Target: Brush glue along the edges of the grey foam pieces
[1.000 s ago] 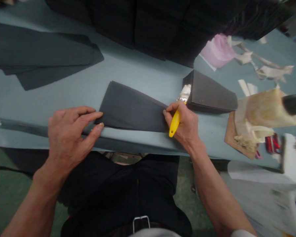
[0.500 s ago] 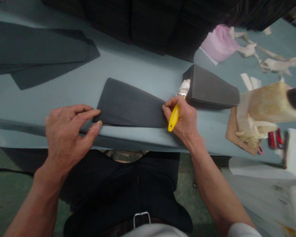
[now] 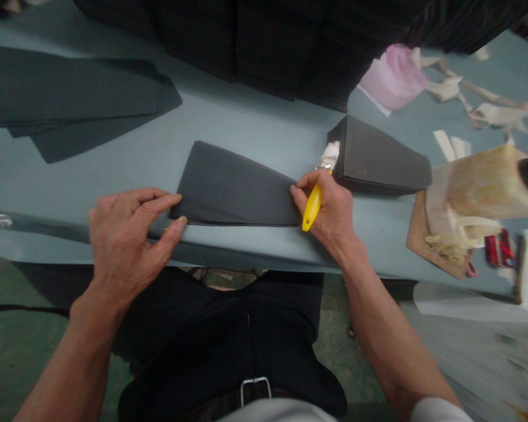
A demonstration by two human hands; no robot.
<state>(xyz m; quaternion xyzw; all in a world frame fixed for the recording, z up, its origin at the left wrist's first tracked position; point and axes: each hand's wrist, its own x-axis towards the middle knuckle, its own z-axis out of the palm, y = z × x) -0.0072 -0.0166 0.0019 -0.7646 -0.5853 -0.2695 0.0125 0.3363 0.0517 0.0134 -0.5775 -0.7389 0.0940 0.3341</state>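
Observation:
A dark grey tapered sheet (image 3: 233, 187) lies on the pale blue table (image 3: 255, 132), near its front edge. My left hand (image 3: 127, 240) pinches the sheet's left corner between thumb and fingers. My right hand (image 3: 330, 214) is closed round a brush with a yellow handle (image 3: 311, 206) and touches the sheet's right end with a fingertip. The brush's whitish bristles (image 3: 330, 157) point away from me, beside a stack of similar dark sheets (image 3: 381, 157).
More dark sheets (image 3: 70, 102) lie at the far left. Black material (image 3: 268, 41) is piled along the back. At the right are a glue-smeared board with a pot (image 3: 470, 199), pink cloth (image 3: 391, 76) and paper scraps (image 3: 493, 108).
Both hands keep their hold on the sheet and the brush. The view has shifted slightly; nothing else has visibly moved.

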